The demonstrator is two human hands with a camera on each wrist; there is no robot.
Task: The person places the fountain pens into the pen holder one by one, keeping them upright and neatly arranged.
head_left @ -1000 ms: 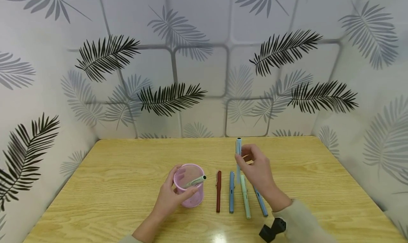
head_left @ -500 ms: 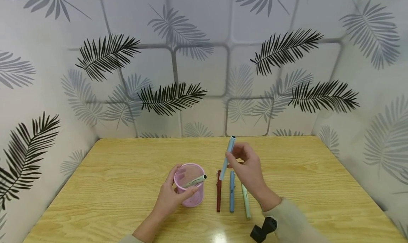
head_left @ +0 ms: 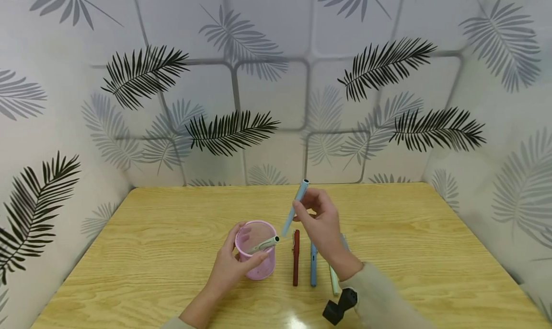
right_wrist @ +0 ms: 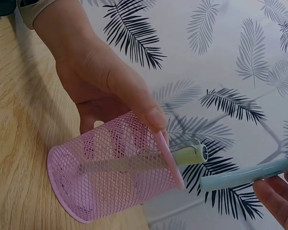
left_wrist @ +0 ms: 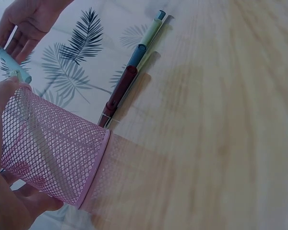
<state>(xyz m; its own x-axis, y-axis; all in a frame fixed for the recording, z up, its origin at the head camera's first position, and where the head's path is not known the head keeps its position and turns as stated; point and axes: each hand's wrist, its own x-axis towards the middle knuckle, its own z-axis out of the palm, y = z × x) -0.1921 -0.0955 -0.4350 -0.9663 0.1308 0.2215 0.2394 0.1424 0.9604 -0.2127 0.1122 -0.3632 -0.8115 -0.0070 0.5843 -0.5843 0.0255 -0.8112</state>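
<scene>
Roughly midway between the tabletop's (head_left: 172,214) side edges we see left hand (head_left: 231,263) gripping cup (head_left: 263,270), pale-green pen (head_left: 264,245) inside; right hand (head_left: 320,222) pinching light-blue pen (head_left: 299,194), tilted, just beside the cup.

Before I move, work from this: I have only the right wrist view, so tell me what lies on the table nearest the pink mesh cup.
Observer: The head view shows a dark red pen lying to the right of the cup.
Operator: Tell me what lies next beyond it.
Observer: A blue pen, its upper part hidden by the right hand.
Operator: My picture cuts off the far end of the light blue pen in that hand; describe it.
Observer: It sticks up above the fingers and ends in a dark tip.
</scene>
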